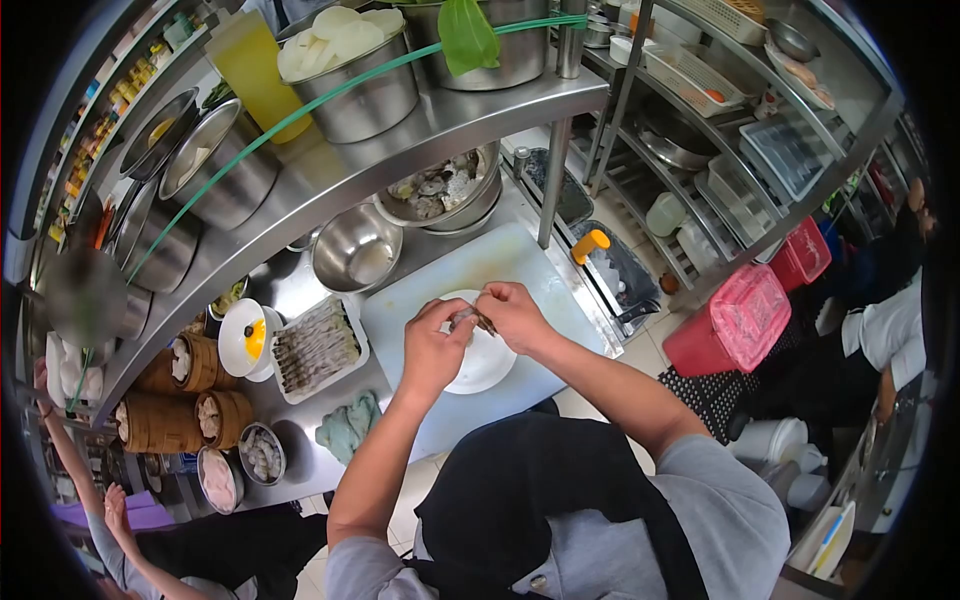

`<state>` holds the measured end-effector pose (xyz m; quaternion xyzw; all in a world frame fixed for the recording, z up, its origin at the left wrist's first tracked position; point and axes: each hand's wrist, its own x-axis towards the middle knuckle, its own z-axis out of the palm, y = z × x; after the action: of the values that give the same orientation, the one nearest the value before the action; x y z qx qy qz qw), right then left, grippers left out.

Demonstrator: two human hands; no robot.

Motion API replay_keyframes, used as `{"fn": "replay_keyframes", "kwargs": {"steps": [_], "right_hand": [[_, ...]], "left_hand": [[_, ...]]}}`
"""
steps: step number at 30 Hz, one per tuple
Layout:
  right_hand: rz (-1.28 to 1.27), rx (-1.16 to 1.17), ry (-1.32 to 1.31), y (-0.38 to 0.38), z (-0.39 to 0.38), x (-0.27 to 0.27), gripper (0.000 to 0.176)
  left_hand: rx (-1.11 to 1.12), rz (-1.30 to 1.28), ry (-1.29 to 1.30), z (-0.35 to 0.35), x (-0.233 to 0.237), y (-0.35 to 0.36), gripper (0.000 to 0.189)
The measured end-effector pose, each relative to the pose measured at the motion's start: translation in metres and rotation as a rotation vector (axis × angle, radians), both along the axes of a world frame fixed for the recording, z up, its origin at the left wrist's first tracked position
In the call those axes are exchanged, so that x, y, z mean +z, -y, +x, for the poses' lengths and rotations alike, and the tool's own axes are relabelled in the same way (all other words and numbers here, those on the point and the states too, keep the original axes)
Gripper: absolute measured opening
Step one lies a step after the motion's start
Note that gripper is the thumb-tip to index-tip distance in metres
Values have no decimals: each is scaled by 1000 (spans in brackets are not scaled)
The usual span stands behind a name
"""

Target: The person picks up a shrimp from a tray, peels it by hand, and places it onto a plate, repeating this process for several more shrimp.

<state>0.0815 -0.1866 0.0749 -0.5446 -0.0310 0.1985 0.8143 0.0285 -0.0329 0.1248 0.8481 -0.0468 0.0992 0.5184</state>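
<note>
Black apron cloth (540, 490) over a light grey shirt (715, 500) lies nearest the camera. Beyond it, a small greyish piece, probably a shrimp (463, 318), is held over the near-round white dish (482, 368). The left hand (436, 345) has its fingertips closed on one side of it, and the right hand (512, 312) pinches the other side, the two hands nearly meeting. Under the dish lies a pale blue-white rectangular cutting board (540, 270). Just left of the board, a white rectangular tray (355, 308) holds grey raw shrimp (316, 355) in tight rows, with a crumpled grey-green cloth (348, 427) below it. Behind the board are a round stainless steel bowl (350, 240) and a wider steel bowl (482, 208) of dark and pale scraps. Farther left come a white bowl (232, 328) with something yellow-orange in it, round bamboo steamers (160, 422) and a small steel bowl (280, 470) of pale grey pieces. A curved steel shelf (400, 150) spans above; well to the right stands a lidded pink plastic bin (700, 335).
</note>
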Motion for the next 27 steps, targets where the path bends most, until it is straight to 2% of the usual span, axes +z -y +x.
{"fn": "replay_keyframes", "kwargs": {"steps": [3,5,8,10,11,13,14,15,16,18,20,21,22,23,24,25,27], "right_hand": [[-32,-63,20,0,-2,-3,22],[-168,-115,126,2,-2,-6,24],[-167,-185,78,4,-2,-3,25],[-114,-181,64,10,3,-13,24],[-62,-178,46,17,5,-18,23],[-194,-179,211,37,10,-1,19],[-203,-246,318,52,16,15,17],[-207,-307,420,70,22,37,15],[-369,-406,532,92,25,71,14],[-347,-528,603,131,36,108,17],[-559,-759,806,168,51,123,24],[-616,-825,786,189,64,115,25],[-728,-781,705,219,82,93,24],[-1045,-742,651,240,102,70,27],[-1175,-577,607,252,107,50,39],[-1346,-561,628,256,103,30,47],[-1390,-492,647,272,110,-7,49]], "left_hand": [[26,-4,12,3,-7,1,15],[36,-4,19,4,-11,3,14],[68,-54,-23,7,-15,2,13],[84,-284,-141,12,-20,-4,10],[86,-286,-140,14,-23,-10,10],[-17,-560,-336,18,-28,-22,10],[1,-560,-335,19,-27,-25,10],[3,-807,-421,19,-24,-30,11],[13,-1058,-496,17,-22,-38,12],[44,-1163,-527,13,-22,-49,12],[47,-1285,-579,10,-25,-61,14],[96,-1292,-541,7,-25,-66,14],[65,-1254,-541,3,-24,-73,13],[47,-1214,-539,-5,-22,-86,13],[124,-1219,-493,-18,-16,-101,13],[139,-1167,-448,-29,-6,-114,12],[195,-1118,-378,-50,14,-145,12]]}}
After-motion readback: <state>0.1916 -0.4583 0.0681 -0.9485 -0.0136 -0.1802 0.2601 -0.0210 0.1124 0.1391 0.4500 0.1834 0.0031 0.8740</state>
